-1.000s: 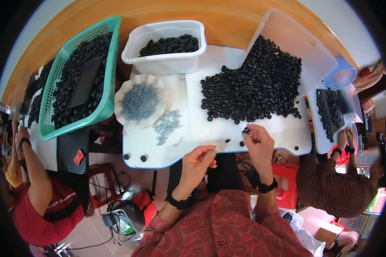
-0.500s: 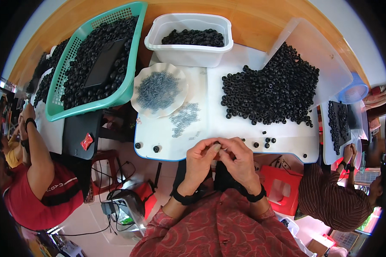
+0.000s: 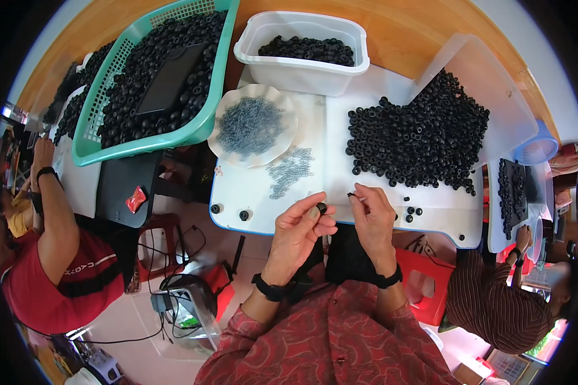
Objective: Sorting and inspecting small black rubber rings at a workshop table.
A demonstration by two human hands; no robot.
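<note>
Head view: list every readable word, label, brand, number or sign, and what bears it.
Red shirt at left: white lettering, not copied here.
Red packet on the black table: any print is too small to read.
Black bead in the left hand: no legible text.
Plate, green basket, white tub: none legible.

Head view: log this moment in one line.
left hand: holding black bead; right hand: pinching small dark piece; hands: apart; bead pile: on white table
</note>
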